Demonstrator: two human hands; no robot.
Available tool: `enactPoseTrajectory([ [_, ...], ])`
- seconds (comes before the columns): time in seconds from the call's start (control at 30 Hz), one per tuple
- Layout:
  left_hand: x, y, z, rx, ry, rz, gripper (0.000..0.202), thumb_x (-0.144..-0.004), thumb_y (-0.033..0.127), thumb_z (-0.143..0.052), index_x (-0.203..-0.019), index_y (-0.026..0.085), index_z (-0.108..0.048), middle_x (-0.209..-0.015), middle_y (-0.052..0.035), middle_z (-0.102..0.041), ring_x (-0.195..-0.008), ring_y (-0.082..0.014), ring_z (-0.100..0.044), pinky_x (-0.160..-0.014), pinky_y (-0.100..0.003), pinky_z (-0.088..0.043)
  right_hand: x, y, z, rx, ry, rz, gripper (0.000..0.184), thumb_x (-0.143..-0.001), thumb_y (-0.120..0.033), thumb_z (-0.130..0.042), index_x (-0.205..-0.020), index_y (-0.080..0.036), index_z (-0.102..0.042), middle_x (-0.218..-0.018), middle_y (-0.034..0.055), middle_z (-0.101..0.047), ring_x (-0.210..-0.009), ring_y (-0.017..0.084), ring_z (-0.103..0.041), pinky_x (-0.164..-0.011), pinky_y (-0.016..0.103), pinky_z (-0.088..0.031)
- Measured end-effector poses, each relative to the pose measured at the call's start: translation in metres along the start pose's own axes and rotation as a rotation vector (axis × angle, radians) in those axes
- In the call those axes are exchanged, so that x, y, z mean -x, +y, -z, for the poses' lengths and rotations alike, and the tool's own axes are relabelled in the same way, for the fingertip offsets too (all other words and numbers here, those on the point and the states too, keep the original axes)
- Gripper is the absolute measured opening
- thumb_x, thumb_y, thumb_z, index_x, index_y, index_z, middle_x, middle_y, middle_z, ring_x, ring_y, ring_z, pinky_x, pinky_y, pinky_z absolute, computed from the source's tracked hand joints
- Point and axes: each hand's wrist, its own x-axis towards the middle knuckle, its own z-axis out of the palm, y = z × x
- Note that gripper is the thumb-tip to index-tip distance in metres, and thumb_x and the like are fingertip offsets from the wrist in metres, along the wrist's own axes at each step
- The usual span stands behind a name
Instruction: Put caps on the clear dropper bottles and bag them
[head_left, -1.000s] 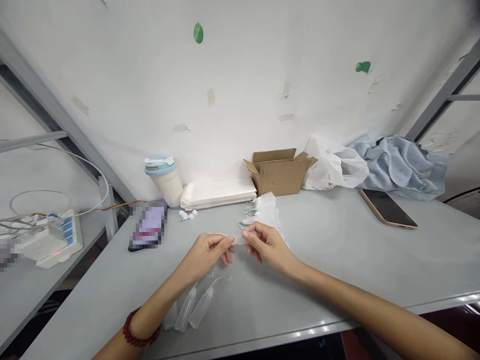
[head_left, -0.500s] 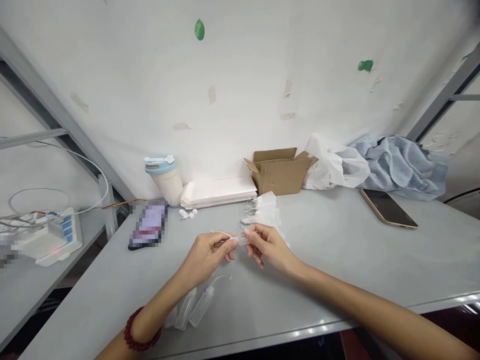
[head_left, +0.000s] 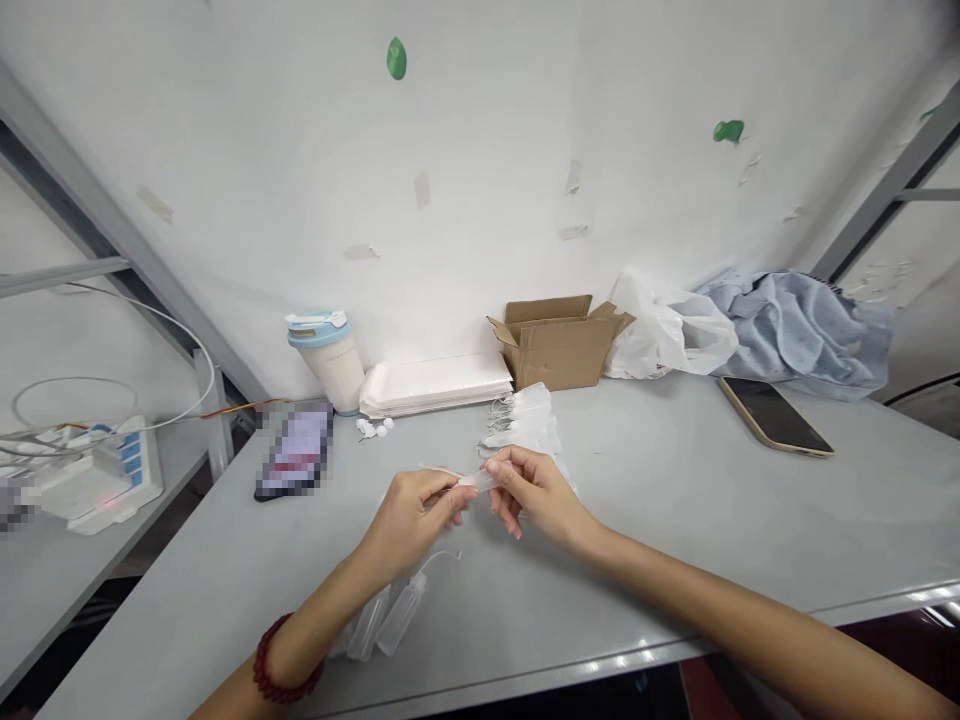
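Observation:
Between my two hands is a small translucent squeeze bottle [head_left: 484, 480], lying nearly level above the table. My left hand [head_left: 420, 510] pinches its cap end, where a thin pale tube sticks out to the left. My right hand [head_left: 529, 485] grips the bottle's body with thumb and fingers. Just beyond my right hand lies a row of similar bottles [head_left: 529, 415] with thin tubes. Near my left forearm a clear bottle with a curved tube [head_left: 403, 615] lies beside others, partly hidden by the arm.
On the grey table [head_left: 675, 540], small white caps [head_left: 375, 428] lie near a blue-lidded cup [head_left: 326, 360]. White padded envelopes [head_left: 439, 385], a cardboard box [head_left: 562, 350], a plastic bag [head_left: 667, 330] and blue cloth [head_left: 802, 330] line the wall. A phone [head_left: 776, 415] lies right, a blurred purple item [head_left: 296, 450] left.
My left hand has shifted slightly and its fingers have turned a little around the bottle's cap end. The right hand keeps its hold, almost unmoved.

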Motion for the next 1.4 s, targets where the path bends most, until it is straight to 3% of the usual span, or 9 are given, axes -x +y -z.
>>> enactPoseTrajectory([
  [0.1,0.002,-0.004,-0.003,-0.141,0.146,-0.233,0.018,-0.083,0.03,-0.057,-0.072,0.018,-0.066,-0.065,-0.0028,-0.066,-0.062,-0.0154,-0.058,-0.061,-0.024,-0.045,-0.003,0.0,0.003,-0.037,-0.021,-0.066,0.044,-0.076,-0.061,-0.053,-0.07,-0.018,-0.046,-0.047,-0.0057,-0.054,-0.029,0.006,-0.044,-0.029,0.018,-0.034],
  [0.2,0.002,-0.007,-0.006,-0.144,0.233,-0.312,0.011,-0.08,0.025,-0.061,-0.085,0.018,-0.068,-0.08,-0.0061,-0.071,-0.071,-0.0178,-0.063,-0.067,-0.026,-0.048,-0.004,0.0,0.004,-0.048,-0.029,-0.101,0.046,-0.076,-0.061,-0.053,-0.066,-0.017,-0.046,-0.043,-0.0057,-0.053,-0.026,0.006,-0.041,-0.027,0.017,-0.032],
  [0.47,0.001,0.005,0.002,0.091,-0.119,0.116,0.044,-0.091,0.04,-0.04,-0.061,0.015,-0.059,-0.053,-0.0014,-0.059,-0.051,-0.0129,-0.056,-0.053,-0.022,-0.045,-0.001,-0.004,0.001,-0.002,0.005,-0.034,0.043,-0.076,-0.06,-0.054,-0.072,-0.018,-0.046,-0.047,-0.0057,-0.055,-0.028,0.007,-0.045,-0.029,0.017,-0.034],
  [0.7,0.004,-0.002,-0.007,-0.103,0.191,-0.244,0.016,-0.081,0.028,-0.058,-0.072,0.017,-0.064,-0.067,-0.0044,-0.067,-0.067,-0.0175,-0.061,-0.065,-0.026,-0.048,0.001,-0.005,0.003,0.059,-0.012,-0.05,0.04,-0.081,-0.057,-0.049,-0.068,-0.019,-0.043,-0.039,-0.0078,-0.049,-0.025,0.006,-0.04,-0.027,0.016,-0.029],
  [0.77,0.004,-0.002,-0.006,-0.079,0.18,-0.209,0.015,-0.08,0.029,-0.059,-0.077,0.016,-0.065,-0.071,-0.0055,-0.068,-0.068,-0.0178,-0.061,-0.065,-0.026,-0.048,0.001,-0.005,0.004,0.067,-0.01,-0.047,0.04,-0.082,-0.057,-0.048,-0.069,-0.019,-0.043,-0.04,-0.0079,-0.049,-0.026,0.006,-0.039,-0.028,0.017,-0.028],
  [0.83,0.003,0.001,-0.003,0.011,0.048,-0.066,0.023,-0.083,0.034,-0.055,-0.074,0.016,-0.065,-0.068,-0.0048,-0.067,-0.061,-0.0155,-0.06,-0.06,-0.025,-0.048,0.001,-0.004,0.003,0.079,-0.013,-0.029,0.039,-0.083,-0.056,-0.047,-0.071,-0.019,-0.045,-0.042,-0.0077,-0.048,-0.028,0.007,-0.04,-0.029,0.018,-0.03],
  [0.93,0.001,0.006,0.003,0.215,-0.134,0.137,0.034,-0.087,0.039,-0.047,-0.068,0.014,-0.061,-0.061,-0.0023,-0.062,-0.054,-0.0129,-0.058,-0.056,-0.024,-0.048,0.002,-0.003,0.004,0.211,-0.012,0.079,0.035,-0.086,-0.052,-0.045,-0.078,-0.018,-0.051,-0.051,-0.0049,-0.052,-0.037,0.008,-0.046,-0.038,0.02,-0.036],
  [1.17,-0.001,0.005,0.006,0.585,-0.275,0.386,0.041,-0.084,0.051,-0.049,-0.077,0.011,-0.059,-0.061,0.0,-0.055,-0.05,-0.0121,-0.055,-0.047,-0.024,-0.046,0.001,0.003,0.01,0.788,0.078,0.593,0.026,-0.093,-0.037,-0.042,-0.097,-0.018,-0.059,-0.079,0.0072,-0.06,-0.07,0.017,-0.056,-0.063,0.027,-0.044],
  [1.4,0.0,0.001,0.007,0.615,-0.269,0.376,0.044,-0.084,0.051,-0.05,-0.063,0.012,-0.055,-0.047,0.0041,-0.047,-0.038,-0.0071,-0.045,-0.042,-0.02,-0.037,0.0,0.012,0.012,0.981,-0.029,0.771,0.03,-0.095,-0.034,-0.032,-0.098,-0.013,-0.053,-0.077,0.0089,-0.058,-0.065,0.017,-0.052,-0.057,0.028,-0.042],
])
